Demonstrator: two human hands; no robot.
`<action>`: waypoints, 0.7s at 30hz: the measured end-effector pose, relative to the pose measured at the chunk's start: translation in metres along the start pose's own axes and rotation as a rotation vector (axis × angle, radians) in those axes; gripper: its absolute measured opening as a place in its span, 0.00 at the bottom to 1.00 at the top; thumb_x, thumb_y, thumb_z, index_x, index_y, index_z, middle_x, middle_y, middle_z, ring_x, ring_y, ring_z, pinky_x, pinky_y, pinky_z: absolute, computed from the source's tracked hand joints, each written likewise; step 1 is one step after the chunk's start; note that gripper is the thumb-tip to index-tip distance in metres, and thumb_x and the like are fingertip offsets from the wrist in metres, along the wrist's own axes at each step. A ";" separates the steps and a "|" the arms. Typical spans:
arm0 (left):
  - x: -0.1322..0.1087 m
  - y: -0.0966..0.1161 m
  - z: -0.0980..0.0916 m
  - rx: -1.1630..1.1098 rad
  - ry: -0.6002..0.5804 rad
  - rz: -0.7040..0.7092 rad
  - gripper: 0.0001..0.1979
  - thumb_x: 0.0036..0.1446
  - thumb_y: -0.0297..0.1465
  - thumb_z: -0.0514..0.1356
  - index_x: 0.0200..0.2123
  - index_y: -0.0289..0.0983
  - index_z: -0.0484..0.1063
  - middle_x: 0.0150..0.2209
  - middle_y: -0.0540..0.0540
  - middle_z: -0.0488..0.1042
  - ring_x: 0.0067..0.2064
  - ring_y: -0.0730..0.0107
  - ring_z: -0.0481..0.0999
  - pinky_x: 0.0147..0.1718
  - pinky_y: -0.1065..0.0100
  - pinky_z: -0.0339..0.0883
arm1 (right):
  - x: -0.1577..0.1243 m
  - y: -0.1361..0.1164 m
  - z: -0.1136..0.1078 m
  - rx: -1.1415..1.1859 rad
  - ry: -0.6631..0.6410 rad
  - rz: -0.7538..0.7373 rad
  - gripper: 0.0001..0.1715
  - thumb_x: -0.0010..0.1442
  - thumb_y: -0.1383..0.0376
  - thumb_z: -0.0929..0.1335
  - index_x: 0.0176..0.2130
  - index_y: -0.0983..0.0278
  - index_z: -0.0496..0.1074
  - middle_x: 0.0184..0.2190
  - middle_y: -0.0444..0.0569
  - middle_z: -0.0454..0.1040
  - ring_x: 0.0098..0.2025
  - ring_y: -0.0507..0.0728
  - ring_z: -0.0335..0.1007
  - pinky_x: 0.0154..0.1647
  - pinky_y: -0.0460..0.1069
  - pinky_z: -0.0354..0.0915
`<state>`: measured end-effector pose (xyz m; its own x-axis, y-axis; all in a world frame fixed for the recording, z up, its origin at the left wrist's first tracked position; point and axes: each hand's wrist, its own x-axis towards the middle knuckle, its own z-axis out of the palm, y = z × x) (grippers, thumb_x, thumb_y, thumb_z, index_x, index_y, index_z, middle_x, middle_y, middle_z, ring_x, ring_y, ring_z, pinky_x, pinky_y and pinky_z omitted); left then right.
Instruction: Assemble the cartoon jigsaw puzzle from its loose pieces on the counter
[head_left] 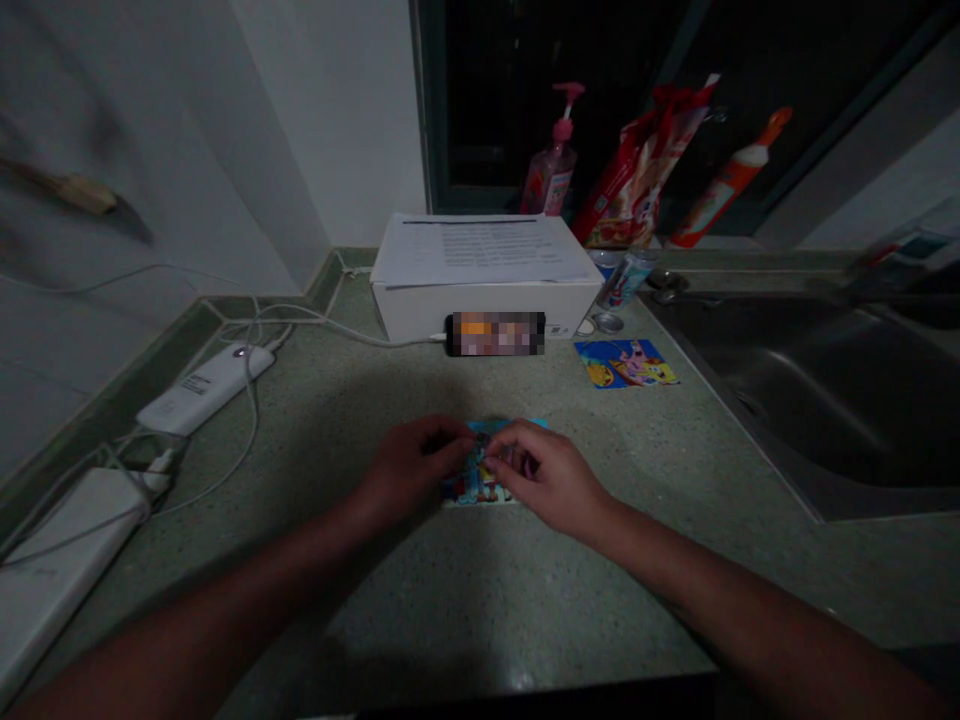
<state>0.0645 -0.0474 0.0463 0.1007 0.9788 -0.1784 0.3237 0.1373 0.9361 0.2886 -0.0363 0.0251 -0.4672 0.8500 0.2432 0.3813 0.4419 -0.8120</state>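
A small colourful printed card (pixel 471 487) lies on the speckled green countertop (pixel 480 600) directly under my hands. My left hand (pixel 411 472) and my right hand (pixel 546 475) meet over it, with the fingertips of both pinched at its upper middle. Those fingers hide much of the card. Whether it is paper or a plastic packet, I cannot tell. A similar cartoon-printed card (pixel 626 363) lies farther ahead, beyond my right hand.
A phone (pixel 495 334) with a blurred screen leans on a white box (pixel 480 310) topped with printed papers. White power banks (pixel 205 389) and cables lie left. A steel sink (pixel 795 400) lies right. A pump bottle (pixel 551 170), a can, and a red bag stand behind.
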 end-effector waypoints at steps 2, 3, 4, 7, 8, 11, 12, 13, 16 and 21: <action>0.001 -0.002 0.000 -0.004 0.006 -0.002 0.11 0.56 0.42 0.67 0.35 0.41 0.83 0.36 0.41 0.86 0.37 0.57 0.83 0.40 0.57 0.77 | 0.000 0.000 -0.001 0.010 0.009 0.001 0.02 0.69 0.66 0.71 0.41 0.59 0.77 0.32 0.42 0.78 0.27 0.51 0.69 0.30 0.48 0.63; 0.001 -0.003 0.000 -0.004 0.007 -0.001 0.11 0.56 0.42 0.67 0.35 0.41 0.83 0.36 0.41 0.86 0.37 0.57 0.83 0.40 0.57 0.77 | 0.000 0.000 -0.002 0.009 0.015 -0.003 0.03 0.70 0.65 0.71 0.41 0.59 0.77 0.32 0.42 0.78 0.27 0.52 0.69 0.30 0.48 0.64; 0.002 -0.004 0.000 -0.002 0.010 0.003 0.11 0.56 0.42 0.67 0.35 0.41 0.83 0.36 0.41 0.86 0.38 0.56 0.83 0.40 0.57 0.78 | 0.000 0.000 -0.003 0.007 0.023 -0.010 0.04 0.71 0.65 0.70 0.42 0.59 0.77 0.32 0.43 0.78 0.28 0.52 0.70 0.30 0.48 0.64; 0.005 -0.006 -0.004 0.026 0.024 0.025 0.11 0.57 0.42 0.67 0.36 0.42 0.84 0.36 0.42 0.87 0.38 0.55 0.84 0.41 0.56 0.79 | 0.002 0.000 -0.005 -0.007 0.054 -0.033 0.05 0.72 0.64 0.69 0.43 0.59 0.78 0.33 0.44 0.79 0.29 0.53 0.72 0.31 0.49 0.65; 0.007 -0.006 -0.006 0.048 0.033 0.035 0.11 0.57 0.41 0.67 0.36 0.43 0.85 0.36 0.42 0.87 0.38 0.55 0.84 0.42 0.55 0.79 | 0.002 0.000 -0.005 -0.011 0.064 -0.033 0.05 0.72 0.64 0.69 0.43 0.59 0.78 0.34 0.45 0.79 0.29 0.53 0.73 0.31 0.49 0.65; 0.012 -0.006 -0.014 0.140 0.046 0.080 0.11 0.58 0.41 0.65 0.36 0.44 0.86 0.36 0.43 0.88 0.39 0.53 0.85 0.45 0.53 0.79 | 0.002 0.002 -0.006 -0.027 0.089 -0.022 0.06 0.73 0.64 0.69 0.45 0.59 0.78 0.34 0.45 0.80 0.29 0.53 0.72 0.31 0.49 0.65; 0.014 -0.007 -0.016 0.171 0.038 0.096 0.11 0.58 0.41 0.65 0.36 0.44 0.87 0.37 0.43 0.88 0.39 0.52 0.85 0.45 0.52 0.78 | 0.003 0.003 -0.007 -0.031 0.096 -0.020 0.06 0.72 0.64 0.69 0.45 0.59 0.78 0.34 0.45 0.80 0.29 0.53 0.72 0.31 0.49 0.65; 0.015 -0.007 -0.018 0.202 0.032 0.113 0.11 0.58 0.41 0.65 0.35 0.45 0.87 0.37 0.43 0.88 0.39 0.52 0.85 0.45 0.52 0.78 | 0.003 0.003 -0.007 -0.035 0.099 -0.021 0.07 0.72 0.64 0.69 0.46 0.59 0.78 0.35 0.45 0.80 0.28 0.53 0.72 0.31 0.49 0.65; 0.018 -0.012 -0.021 0.290 -0.008 0.154 0.11 0.59 0.41 0.64 0.35 0.46 0.88 0.36 0.43 0.88 0.38 0.51 0.85 0.43 0.52 0.77 | 0.002 0.003 -0.007 -0.044 0.095 -0.031 0.08 0.72 0.64 0.68 0.46 0.59 0.79 0.35 0.45 0.81 0.29 0.53 0.72 0.31 0.49 0.65; 0.019 -0.021 -0.018 0.359 -0.096 0.208 0.12 0.61 0.41 0.64 0.36 0.46 0.88 0.36 0.42 0.88 0.36 0.53 0.84 0.40 0.53 0.76 | 0.002 0.002 -0.006 -0.046 0.089 -0.038 0.08 0.72 0.64 0.68 0.46 0.60 0.79 0.36 0.45 0.81 0.30 0.53 0.73 0.32 0.49 0.66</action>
<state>0.0425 -0.0286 0.0291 0.2799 0.9592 -0.0402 0.5926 -0.1397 0.7933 0.2934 -0.0318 0.0269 -0.4102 0.8538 0.3207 0.4018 0.4848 -0.7769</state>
